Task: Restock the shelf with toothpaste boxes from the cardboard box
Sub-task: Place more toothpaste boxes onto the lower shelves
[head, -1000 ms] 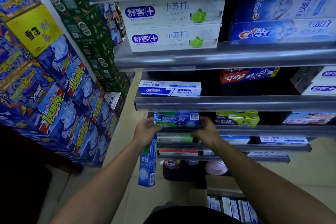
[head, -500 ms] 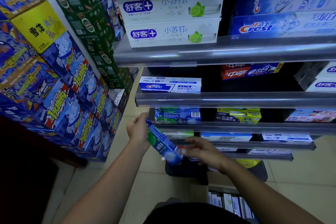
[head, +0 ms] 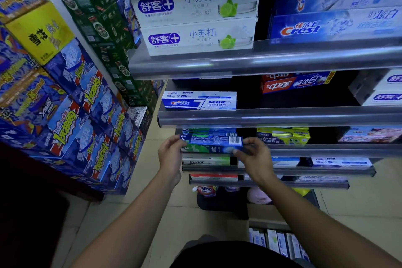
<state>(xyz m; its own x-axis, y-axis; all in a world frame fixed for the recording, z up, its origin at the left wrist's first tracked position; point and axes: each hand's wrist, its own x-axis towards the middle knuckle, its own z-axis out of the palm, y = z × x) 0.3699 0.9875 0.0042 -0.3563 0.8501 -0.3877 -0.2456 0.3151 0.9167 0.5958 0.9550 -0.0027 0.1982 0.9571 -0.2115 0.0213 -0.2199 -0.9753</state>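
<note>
A blue and green toothpaste box (head: 212, 143) lies level at the front lip of the third shelf (head: 326, 149), barcode face up. My left hand (head: 170, 156) pinches its left end and my right hand (head: 253, 156) pinches its right end. Just behind it, another box of the same kind (head: 208, 131) rests on that shelf. At the bottom right, the cardboard box (head: 269, 224) on the floor holds several upright toothpaste boxes (head: 278, 242).
Shelves above carry white boxes (head: 195, 19), Crest boxes (head: 332, 26) and one Crest box (head: 199, 101). Lower shelves (head: 280, 171) hold more boxes. Stacked drink cartons (head: 71, 104) wall off the left. A dark basket (head: 219, 200) sits on the tiled floor.
The box hung upright from my left hand, then tilted as my right hand took its other end. Now both hands hold it level and higher, at the third shelf's edge.
</note>
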